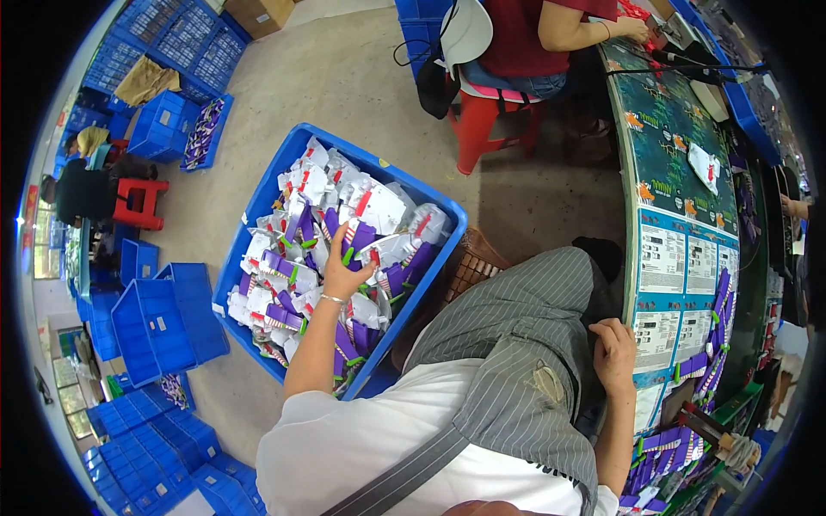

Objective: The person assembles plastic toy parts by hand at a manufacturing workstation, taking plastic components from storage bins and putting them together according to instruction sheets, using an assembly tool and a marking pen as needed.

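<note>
My left hand (341,273) reaches into a large blue bin (225,258) heaped with plastic toy parts. Its thumb and index finger are spread around a purple-and-white toy part (361,235), without a clear grip on it. Many of the parts are white shells with red bits, such as a white piece (379,206) near the far side; others are purple with green tips and striped sections. At the right, my right hand (613,353) rests against the table's near edge, fingers loosely curled in, with nothing seen in them.
The work table (645,284) runs along my right, with purple parts (714,344) lined up on it and a white part (704,168) farther off. Beyond sits a co-worker on a red stool (482,129). Blue crates (168,322) stand at the left on the concrete floor.
</note>
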The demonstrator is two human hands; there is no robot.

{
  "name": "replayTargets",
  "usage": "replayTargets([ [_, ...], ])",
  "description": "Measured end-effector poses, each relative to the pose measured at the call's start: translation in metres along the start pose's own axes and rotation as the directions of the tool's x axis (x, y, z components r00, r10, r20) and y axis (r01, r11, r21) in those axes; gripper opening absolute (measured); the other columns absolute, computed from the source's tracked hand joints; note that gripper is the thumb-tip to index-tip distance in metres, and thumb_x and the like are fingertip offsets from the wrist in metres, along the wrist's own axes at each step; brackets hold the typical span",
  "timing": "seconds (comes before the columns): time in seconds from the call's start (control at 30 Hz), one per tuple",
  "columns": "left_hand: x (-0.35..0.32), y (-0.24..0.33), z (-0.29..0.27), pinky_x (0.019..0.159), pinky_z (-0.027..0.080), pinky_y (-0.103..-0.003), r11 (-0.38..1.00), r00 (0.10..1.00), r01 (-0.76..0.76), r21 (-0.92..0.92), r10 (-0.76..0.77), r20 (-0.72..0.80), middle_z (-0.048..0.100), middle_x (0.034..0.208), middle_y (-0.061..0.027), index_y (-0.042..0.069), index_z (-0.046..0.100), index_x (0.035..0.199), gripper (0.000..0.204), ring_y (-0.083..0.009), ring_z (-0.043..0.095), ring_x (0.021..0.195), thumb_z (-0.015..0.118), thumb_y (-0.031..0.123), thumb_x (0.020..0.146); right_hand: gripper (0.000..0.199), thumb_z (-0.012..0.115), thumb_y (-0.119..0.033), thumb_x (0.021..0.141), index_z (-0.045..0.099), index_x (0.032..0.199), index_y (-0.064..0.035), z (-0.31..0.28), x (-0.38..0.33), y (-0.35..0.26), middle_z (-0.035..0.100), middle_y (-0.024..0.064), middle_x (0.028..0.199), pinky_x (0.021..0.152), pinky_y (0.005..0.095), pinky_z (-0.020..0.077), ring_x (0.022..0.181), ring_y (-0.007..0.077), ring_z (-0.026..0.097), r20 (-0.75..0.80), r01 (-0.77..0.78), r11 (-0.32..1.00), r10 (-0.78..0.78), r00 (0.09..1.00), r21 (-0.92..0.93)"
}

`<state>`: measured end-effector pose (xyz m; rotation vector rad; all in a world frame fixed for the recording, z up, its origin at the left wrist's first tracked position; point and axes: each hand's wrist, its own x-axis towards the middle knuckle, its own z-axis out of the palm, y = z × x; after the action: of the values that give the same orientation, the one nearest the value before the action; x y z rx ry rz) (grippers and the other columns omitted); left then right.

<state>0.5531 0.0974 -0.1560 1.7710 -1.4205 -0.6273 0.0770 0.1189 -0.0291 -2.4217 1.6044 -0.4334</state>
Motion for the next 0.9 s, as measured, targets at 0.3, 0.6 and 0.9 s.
replayTargets([
  [0.3,-0.003,0.03,-0.04,0.097,0.038,-0.033,0.973,0.99,-0.095,-0.211,0.071,-0.121,0.043,0.127,-0.0117,0.005,0.033,0.136,0.086,-0.0213,0.046,0.114,0.074,0.006,0.06,0.028,0.055,0.012,0.064,0.059,0.084,-0.006,0.008,0.033,-0.017,0.057,0.0082,0.082,0.062,0.0357,0.0425,0.071,0.0287,0.054,0.025,0.008,0.981,-0.013,1.0,0.194],
  [0.6,0.007,0.105,-0.08,0.095,0.042,-0.031,0.963,0.969,-0.189,-0.194,0.15,-0.199,0.041,0.131,-0.0116,0.004,0.029,0.139,0.086,-0.0196,0.048,0.113,0.068,-0.001,0.063,0.023,0.055,0.008,0.067,0.06,0.082,-0.0078,0.02,0.062,-0.043,0.058,0.0054,0.082,0.062,0.0344,0.0439,0.071,0.0255,0.057,-0.037,0.123,0.942,-0.117,0.992,0.313],
  [0.9,0.034,0.242,-0.021,0.092,0.044,-0.034,0.821,0.858,-0.491,-0.292,0.514,0.005,0.046,0.127,-0.0144,0.002,0.031,0.138,0.086,-0.0229,0.052,0.111,0.066,0.007,0.06,0.022,0.056,0.008,0.069,0.059,0.085,-0.0065,0.0,0.008,-0.018,0.058,0.008,0.084,0.066,0.0351,0.0466,0.078,0.0269,0.059,-0.262,0.004,0.897,0.125,0.957,0.442],
])
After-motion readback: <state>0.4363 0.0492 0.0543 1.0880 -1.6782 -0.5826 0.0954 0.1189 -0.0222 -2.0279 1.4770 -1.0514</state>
